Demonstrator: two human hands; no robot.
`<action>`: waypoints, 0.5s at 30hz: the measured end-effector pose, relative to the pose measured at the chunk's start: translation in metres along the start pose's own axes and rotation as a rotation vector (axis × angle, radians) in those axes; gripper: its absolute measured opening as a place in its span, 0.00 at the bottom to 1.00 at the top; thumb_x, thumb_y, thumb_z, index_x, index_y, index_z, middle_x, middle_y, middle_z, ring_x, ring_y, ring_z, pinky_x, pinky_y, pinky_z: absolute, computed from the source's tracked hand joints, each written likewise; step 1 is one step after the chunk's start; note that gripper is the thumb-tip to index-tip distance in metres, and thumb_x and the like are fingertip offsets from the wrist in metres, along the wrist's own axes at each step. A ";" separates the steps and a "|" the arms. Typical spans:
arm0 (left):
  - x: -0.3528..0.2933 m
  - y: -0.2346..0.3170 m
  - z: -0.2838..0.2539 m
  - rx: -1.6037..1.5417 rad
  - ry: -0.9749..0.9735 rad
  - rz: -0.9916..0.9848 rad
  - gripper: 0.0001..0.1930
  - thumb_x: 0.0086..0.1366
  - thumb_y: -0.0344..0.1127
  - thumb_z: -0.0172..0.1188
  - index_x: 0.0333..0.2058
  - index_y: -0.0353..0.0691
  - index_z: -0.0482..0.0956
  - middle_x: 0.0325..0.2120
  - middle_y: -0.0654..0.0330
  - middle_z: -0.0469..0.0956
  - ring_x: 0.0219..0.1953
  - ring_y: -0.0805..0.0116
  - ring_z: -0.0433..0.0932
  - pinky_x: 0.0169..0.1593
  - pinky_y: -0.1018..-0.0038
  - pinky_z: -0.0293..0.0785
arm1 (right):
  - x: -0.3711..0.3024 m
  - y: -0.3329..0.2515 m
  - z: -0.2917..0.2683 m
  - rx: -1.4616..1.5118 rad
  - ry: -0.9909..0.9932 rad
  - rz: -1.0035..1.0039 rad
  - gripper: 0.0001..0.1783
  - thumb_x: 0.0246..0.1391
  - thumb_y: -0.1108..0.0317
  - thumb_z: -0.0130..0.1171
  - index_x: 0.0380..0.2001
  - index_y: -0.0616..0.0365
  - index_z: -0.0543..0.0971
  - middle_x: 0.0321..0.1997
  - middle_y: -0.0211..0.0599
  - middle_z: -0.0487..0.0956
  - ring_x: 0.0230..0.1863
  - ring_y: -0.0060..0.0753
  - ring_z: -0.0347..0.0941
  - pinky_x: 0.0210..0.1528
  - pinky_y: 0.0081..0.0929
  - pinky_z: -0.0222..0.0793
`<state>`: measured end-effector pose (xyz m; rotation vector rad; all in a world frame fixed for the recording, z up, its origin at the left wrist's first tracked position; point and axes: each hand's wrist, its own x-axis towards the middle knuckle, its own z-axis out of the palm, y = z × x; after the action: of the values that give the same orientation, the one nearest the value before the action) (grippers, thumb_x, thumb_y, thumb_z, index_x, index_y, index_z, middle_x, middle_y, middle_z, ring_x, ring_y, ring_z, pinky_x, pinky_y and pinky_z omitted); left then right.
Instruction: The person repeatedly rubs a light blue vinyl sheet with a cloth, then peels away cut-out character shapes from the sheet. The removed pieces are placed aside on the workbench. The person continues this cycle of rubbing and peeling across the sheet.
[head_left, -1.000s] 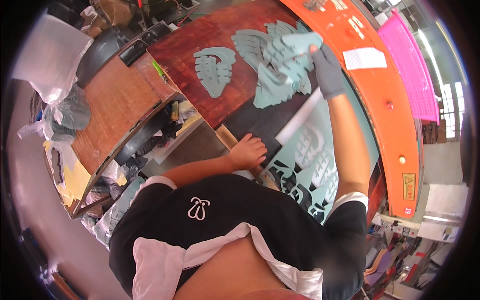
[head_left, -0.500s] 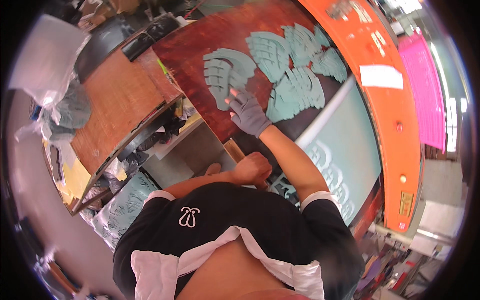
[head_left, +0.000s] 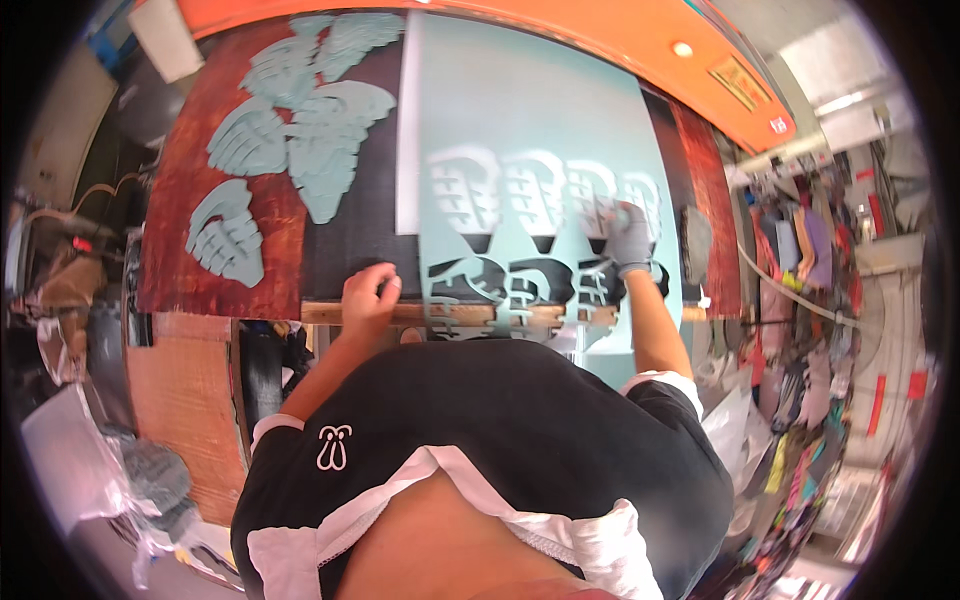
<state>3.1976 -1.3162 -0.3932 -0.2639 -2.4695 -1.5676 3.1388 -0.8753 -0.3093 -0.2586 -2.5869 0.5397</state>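
My right hand [head_left: 628,240], in a grey glove with bare fingertips, rests with bent fingers at the row of slotted cut shapes [head_left: 535,195] in a pale green sheet [head_left: 530,90]. What its fingertips hold, if anything, is hidden. My left hand [head_left: 370,292], bare, is at the table's front edge, left of the sheet; its fingers are loosely bent and apart, with nothing seen in them. Between the sheet's front edge and the row of shapes are cut-through openings [head_left: 540,282]. To the left lie stacks of pale green slotted pieces [head_left: 330,145], and a nearer stack [head_left: 228,235].
The table [head_left: 275,235] has a reddish-brown top with a black strip beneath the sheet. An orange machine beam [head_left: 600,25] spans its far side. A wooden side table [head_left: 180,400] stands at the left, with plastic bags [head_left: 90,440] beside it. Assorted materials [head_left: 800,240] crowd the right.
The view has turned and shifted right. My right hand has left the nearer stack for the cut shapes in the sheet. My left hand, closed before, now has its fingers apart.
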 end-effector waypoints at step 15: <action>-0.011 0.038 0.021 -0.664 -0.239 -0.798 0.14 0.67 0.45 0.50 0.37 0.38 0.74 0.27 0.64 0.72 0.19 0.77 0.65 0.21 0.80 0.62 | -0.103 0.211 -0.115 0.269 -0.078 0.518 0.14 0.54 0.61 0.53 0.31 0.64 0.75 0.23 0.29 0.70 0.27 0.22 0.63 0.32 0.24 0.62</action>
<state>3.2165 -1.2813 -0.3715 0.5529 -2.2299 -2.7985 3.3025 -0.6751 -0.3486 -0.8371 -2.4731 1.0863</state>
